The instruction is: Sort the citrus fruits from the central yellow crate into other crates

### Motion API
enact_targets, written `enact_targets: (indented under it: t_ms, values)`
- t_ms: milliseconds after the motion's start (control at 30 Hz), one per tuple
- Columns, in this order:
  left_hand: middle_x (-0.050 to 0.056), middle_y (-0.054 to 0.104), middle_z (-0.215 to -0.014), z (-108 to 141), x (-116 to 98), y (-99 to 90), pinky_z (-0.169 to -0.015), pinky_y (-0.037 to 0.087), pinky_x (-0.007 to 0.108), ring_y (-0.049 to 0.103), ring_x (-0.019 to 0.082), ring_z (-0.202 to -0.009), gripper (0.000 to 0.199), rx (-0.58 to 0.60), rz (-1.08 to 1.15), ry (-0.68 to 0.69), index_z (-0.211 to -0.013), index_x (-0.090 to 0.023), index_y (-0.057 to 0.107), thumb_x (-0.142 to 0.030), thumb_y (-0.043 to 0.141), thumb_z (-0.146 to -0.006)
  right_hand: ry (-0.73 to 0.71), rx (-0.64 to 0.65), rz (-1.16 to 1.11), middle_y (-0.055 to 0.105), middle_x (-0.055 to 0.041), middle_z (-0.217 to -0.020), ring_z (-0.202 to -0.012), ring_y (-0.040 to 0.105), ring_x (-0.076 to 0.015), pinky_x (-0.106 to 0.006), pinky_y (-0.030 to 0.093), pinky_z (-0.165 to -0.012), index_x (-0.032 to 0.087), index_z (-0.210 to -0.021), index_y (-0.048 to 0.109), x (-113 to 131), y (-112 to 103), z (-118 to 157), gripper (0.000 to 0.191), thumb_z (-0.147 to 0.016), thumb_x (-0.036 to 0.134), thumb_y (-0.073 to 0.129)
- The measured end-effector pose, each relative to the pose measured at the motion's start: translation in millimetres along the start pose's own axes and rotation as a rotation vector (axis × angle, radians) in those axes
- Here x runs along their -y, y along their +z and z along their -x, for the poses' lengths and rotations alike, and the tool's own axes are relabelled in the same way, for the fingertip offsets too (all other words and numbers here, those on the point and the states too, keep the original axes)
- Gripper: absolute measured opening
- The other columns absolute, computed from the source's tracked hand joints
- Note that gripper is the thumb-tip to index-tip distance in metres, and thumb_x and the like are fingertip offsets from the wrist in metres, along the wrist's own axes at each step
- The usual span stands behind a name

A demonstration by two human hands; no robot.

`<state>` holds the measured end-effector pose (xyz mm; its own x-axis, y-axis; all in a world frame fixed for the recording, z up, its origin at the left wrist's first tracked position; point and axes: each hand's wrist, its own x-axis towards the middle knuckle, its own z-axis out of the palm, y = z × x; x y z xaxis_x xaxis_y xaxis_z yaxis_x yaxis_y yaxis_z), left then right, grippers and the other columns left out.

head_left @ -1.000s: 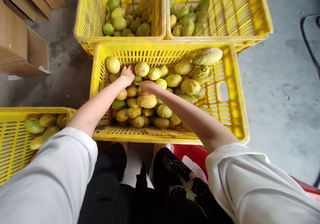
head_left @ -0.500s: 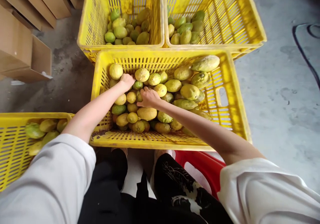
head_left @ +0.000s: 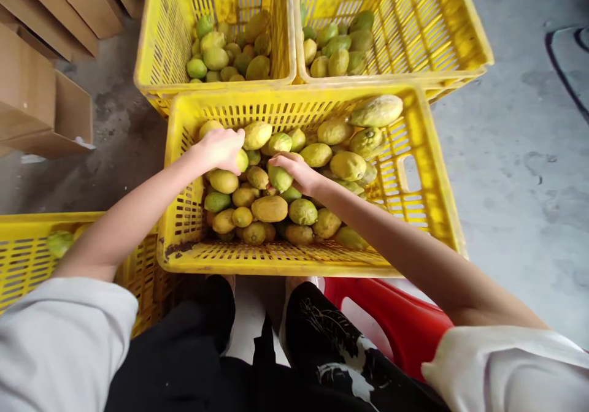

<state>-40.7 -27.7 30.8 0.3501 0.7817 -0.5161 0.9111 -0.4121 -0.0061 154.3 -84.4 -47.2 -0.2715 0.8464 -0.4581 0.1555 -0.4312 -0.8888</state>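
Observation:
Yellow-green fruits that look like papayas, such as a yellow one (head_left: 270, 208), lie heaped in the yellow slatted crate (head_left: 294, 267) in front of me. Over the left part of the heap, my left hand (head_left: 221, 149) has its fingers curled round a yellow-green papaya (head_left: 242, 160), mostly covered by the hand. Near the middle, my right hand (head_left: 297, 170) grips a greener papaya (head_left: 280, 179), its thumb side towards the left hand. Just beyond and between the hands lies another yellow papaya (head_left: 257, 135).
Two more yellow crates, a left one (head_left: 294, 44) and a right one (head_left: 478, 44), hold papayas behind. Another crate (head_left: 27, 218) stands at lower left. Cardboard boxes (head_left: 27, 81) are at upper left, a red plastic stool (head_left: 405, 320) below right, a black cable (head_left: 564, 72) at far right.
Both hands have risen slightly from the heap, each now with a papaya in it. My right hand has shifted to the right. The view has moved a little.

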Motion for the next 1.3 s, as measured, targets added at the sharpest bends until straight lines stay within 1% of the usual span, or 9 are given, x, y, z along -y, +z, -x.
enact_targets:
  t_ms: [133,267,400,633,767,867,1000,1167,1300]
  values:
    - [0.012,0.069,-0.127,15.5,18.7,4.7,-0.103,0.055,0.045,0.067,0.035,-0.120,0.067,-0.085,0.662,-0.026,-0.117,-0.020,0.063,-0.051,0.090,-0.064,0.146,0.008,-0.367,0.065,-0.0054,-0.082,-0.072,0.066,-0.0236,-0.038,0.060,-0.070,0.024,-0.095,0.047,11.3,-7.9,8.6,0.016,-0.085,0.035,0.053]
    - [0.009,0.073,-0.119,15.2,10.2,27.7,-0.091,0.063,0.034,0.073,0.022,-0.105,0.045,0.023,1.686,0.071,-0.117,-0.020,0.062,-0.044,0.078,-0.082,0.127,0.025,-0.287,0.070,-0.0140,-0.091,-0.091,0.069,-0.0334,-0.050,0.060,-0.078,0.020,-0.103,0.057,21.9,-16.7,22.4,0.036,-0.091,0.041,0.030]
    - [0.007,0.075,-0.098,21.3,-11.0,36.9,-0.077,0.066,0.028,0.075,0.020,-0.088,0.031,0.074,2.133,-0.038,-0.108,-0.018,0.065,-0.040,0.074,-0.087,0.059,0.062,-0.275,0.072,-0.0140,-0.098,-0.096,0.070,-0.0332,-0.048,0.061,-0.083,0.019,-0.109,0.061,23.0,-18.8,34.5,0.036,-0.088,0.043,0.044]
    - [0.007,0.075,-0.087,30.1,-27.4,43.8,-0.066,0.061,0.024,0.071,0.014,-0.070,0.015,0.188,2.114,-0.129,-0.097,-0.015,0.067,-0.029,0.069,-0.092,0.052,0.128,-0.502,0.071,-0.0099,-0.104,-0.087,0.070,-0.0245,-0.038,0.062,-0.079,0.022,-0.107,0.056,14.6,-8.5,31.5,0.041,-0.078,0.046,0.073]
    - [0.007,0.074,-0.087,24.8,-28.0,44.2,-0.062,0.059,0.026,0.070,0.015,-0.068,0.028,0.177,2.091,-0.162,-0.099,-0.016,0.067,-0.043,0.069,-0.091,0.050,0.103,-0.450,0.071,-0.0106,-0.102,-0.087,0.069,-0.0258,-0.039,0.061,-0.077,0.023,-0.107,0.054,11.2,-12.2,29.6,0.036,-0.085,0.050,0.060]
    - [0.010,0.075,-0.090,25.5,-25.6,40.1,-0.073,0.063,0.033,0.075,0.021,-0.084,0.045,0.120,2.110,-0.195,-0.109,-0.015,0.068,-0.055,0.052,-0.096,0.029,0.081,-0.348,0.070,-0.0139,-0.099,-0.096,0.069,-0.0315,-0.046,0.061,-0.078,0.020,-0.117,0.056,14.0,-21.9,30.8,0.044,-0.093,0.052,0.037]
    - [0.012,0.078,-0.105,28.5,-22.8,35.9,-0.083,0.064,0.037,0.076,0.025,-0.103,0.050,0.063,2.053,-0.151,-0.126,-0.015,0.064,-0.047,0.035,-0.102,0.017,0.080,-0.280,0.067,-0.0142,-0.093,-0.097,0.067,-0.0339,-0.049,0.060,-0.079,0.017,-0.120,0.057,18.3,-29.9,31.7,0.054,-0.092,0.056,0.033]
    - [0.011,0.077,-0.107,28.9,-25.1,37.5,-0.057,0.055,0.021,0.077,0.020,-0.089,0.056,0.001,1.945,-0.075,-0.126,-0.018,0.065,-0.061,0.039,-0.101,-0.060,0.045,-0.403,0.065,-0.0108,-0.094,-0.096,0.064,-0.0292,-0.040,0.061,-0.075,0.022,-0.106,0.056,14.5,-27.9,29.5,0.058,-0.083,0.075,0.050]
    - [0.010,0.077,-0.100,29.3,-28.7,38.7,-0.049,0.050,0.018,0.075,0.016,-0.078,0.062,0.042,1.944,-0.081,-0.122,-0.020,0.067,-0.072,0.045,-0.096,-0.083,0.058,-0.358,0.067,-0.0104,-0.096,-0.087,0.063,-0.0254,-0.030,0.057,-0.060,0.024,-0.102,0.054,12.4,-25.6,30.3,0.056,-0.078,0.074,0.057]
